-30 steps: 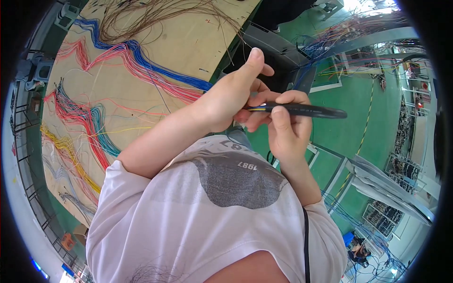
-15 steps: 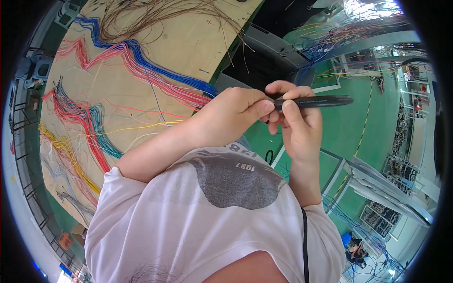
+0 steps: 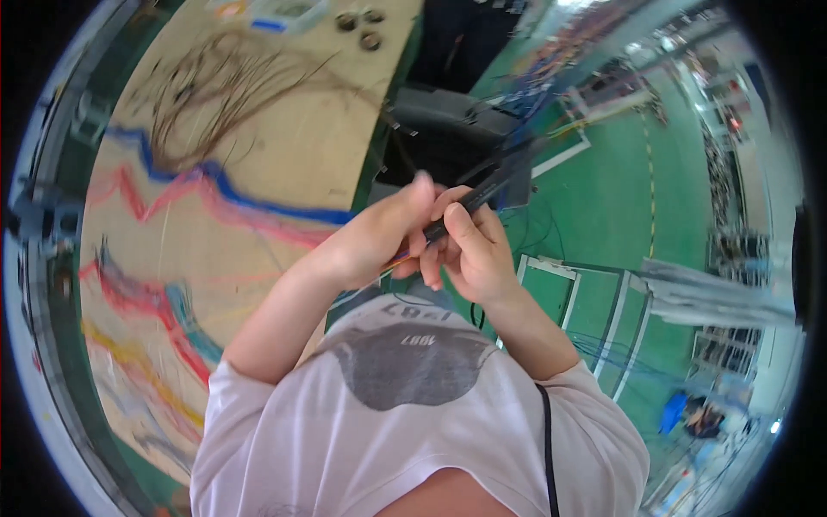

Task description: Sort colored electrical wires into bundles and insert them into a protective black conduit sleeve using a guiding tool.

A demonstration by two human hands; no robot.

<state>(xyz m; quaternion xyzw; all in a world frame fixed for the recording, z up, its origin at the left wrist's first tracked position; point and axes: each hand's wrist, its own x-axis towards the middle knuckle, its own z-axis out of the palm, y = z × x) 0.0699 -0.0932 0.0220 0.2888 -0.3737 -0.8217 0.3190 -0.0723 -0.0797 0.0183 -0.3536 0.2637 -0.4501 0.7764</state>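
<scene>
Pale, flat wooden table (image 3: 301,168) left. Left hand (image 3: 379,233) half-open, thumb raised; grip unclear. Right hand (image 3: 482,258) closed, thumb and fingers pinching straight, slim black tube (image 3: 480,196) before body, long axis slanting up-right, far end blurred. Thin coloured wires (image 3: 399,258) at near end.
</scene>
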